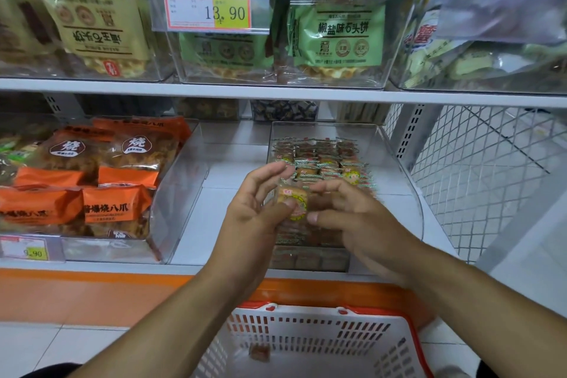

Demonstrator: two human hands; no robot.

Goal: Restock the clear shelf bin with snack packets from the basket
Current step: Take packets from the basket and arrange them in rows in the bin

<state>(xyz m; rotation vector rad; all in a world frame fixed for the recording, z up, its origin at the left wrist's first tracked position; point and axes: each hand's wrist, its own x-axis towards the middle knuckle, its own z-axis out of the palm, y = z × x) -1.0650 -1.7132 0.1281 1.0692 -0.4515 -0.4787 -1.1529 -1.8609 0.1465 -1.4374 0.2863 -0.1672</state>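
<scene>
A: What do the grips hold?

B: The left hand (254,209) pinches one snack packet (294,201) with thumb on its front and fingers curled behind. The right hand (352,224) has its fingers bent at the packet's other side; whether they touch it, I cannot tell.

A: Which way does it face?

B: Its printed face is toward the camera; it looks nearly square, so no long axis shows.

A: And where is it?

B: Above the front of the clear shelf bin (395,163), which holds rows of like packets, too many and too blurred to count. One loose packet (259,351) lies in the basket (411,337) below.
</scene>
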